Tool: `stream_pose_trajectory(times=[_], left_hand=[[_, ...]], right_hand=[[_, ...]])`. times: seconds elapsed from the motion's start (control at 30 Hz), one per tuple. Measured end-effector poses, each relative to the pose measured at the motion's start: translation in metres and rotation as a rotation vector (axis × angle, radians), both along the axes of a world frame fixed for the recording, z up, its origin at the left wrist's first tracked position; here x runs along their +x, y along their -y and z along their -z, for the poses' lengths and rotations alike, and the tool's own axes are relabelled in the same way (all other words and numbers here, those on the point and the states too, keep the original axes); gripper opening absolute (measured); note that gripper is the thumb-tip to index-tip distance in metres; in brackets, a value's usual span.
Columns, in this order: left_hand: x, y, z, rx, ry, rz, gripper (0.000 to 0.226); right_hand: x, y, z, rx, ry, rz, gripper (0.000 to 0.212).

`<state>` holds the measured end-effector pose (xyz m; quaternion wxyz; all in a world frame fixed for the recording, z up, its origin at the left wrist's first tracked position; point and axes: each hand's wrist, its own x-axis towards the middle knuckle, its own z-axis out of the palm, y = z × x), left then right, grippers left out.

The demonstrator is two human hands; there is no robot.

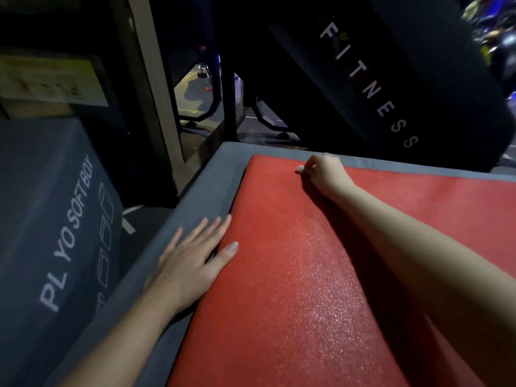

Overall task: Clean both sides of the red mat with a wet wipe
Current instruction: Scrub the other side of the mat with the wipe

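The red mat [293, 275] lies flat on a grey padded box [195, 196] and fills the lower right of the view; its surface glistens down the middle. My right hand [324, 171] reaches to the mat's far edge with its fingers curled round a small white wet wipe [301, 169], which is pressed on the mat. My left hand [192, 261] lies flat with straight fingers on the grey box at the mat's left edge, thumb resting on the red surface.
A dark grey box marked "PLYO SOFT BOX" [55, 233] stands close on the left. A black pad printed "FITNESS" [371, 88] leans behind the mat. A wooden post [150, 88] and dark machine frames stand at the back.
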<state>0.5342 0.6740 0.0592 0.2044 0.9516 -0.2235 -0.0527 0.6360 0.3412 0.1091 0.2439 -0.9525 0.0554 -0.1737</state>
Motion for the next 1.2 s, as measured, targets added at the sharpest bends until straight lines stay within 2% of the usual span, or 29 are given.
stream_pose_trajectory(times=[0.23,0.47,0.57,0.63,0.77,0.87,0.93,1.03,1.1,1.2], left_hand=[[0.001,0.0,0.003,-0.014,0.03,0.0,0.07],[0.002,-0.002,0.005,-0.032,0.045,-0.004,0.069],[0.0,-0.002,0.005,-0.03,0.026,-0.005,0.068],[0.001,0.0,0.003,-0.044,0.034,-0.016,0.068],[-0.001,0.0,0.001,-0.048,0.037,-0.014,0.072],[-0.001,-0.001,0.001,-0.037,0.038,-0.01,0.071],[-0.001,-0.001,0.0,-0.048,0.032,-0.013,0.064],[-0.003,-0.001,-0.002,-0.044,0.022,-0.001,0.067],[-0.004,-0.002,-0.002,-0.037,0.024,-0.005,0.068],[-0.004,0.001,0.0,-0.02,0.03,-0.01,0.06]], right_hand=[[0.058,-0.002,-0.001,0.138,-0.065,0.195,0.033],[0.017,-0.005,-0.006,-0.063,-0.087,-0.131,0.024],[0.02,-0.001,-0.004,0.035,-0.099,-0.034,0.021],[0.021,-0.004,-0.01,0.021,-0.114,0.051,0.024],[0.003,-0.025,-0.008,0.024,-0.118,-0.078,0.027],[-0.024,-0.037,0.002,-0.068,-0.1,-0.204,0.027],[-0.033,-0.037,0.0,-0.134,-0.082,-0.172,0.023],[-0.034,-0.028,-0.005,-0.024,-0.045,-0.046,0.023],[-0.043,-0.035,-0.008,0.004,-0.054,-0.122,0.023],[-0.065,-0.048,-0.007,-0.056,-0.105,-0.325,0.022]])
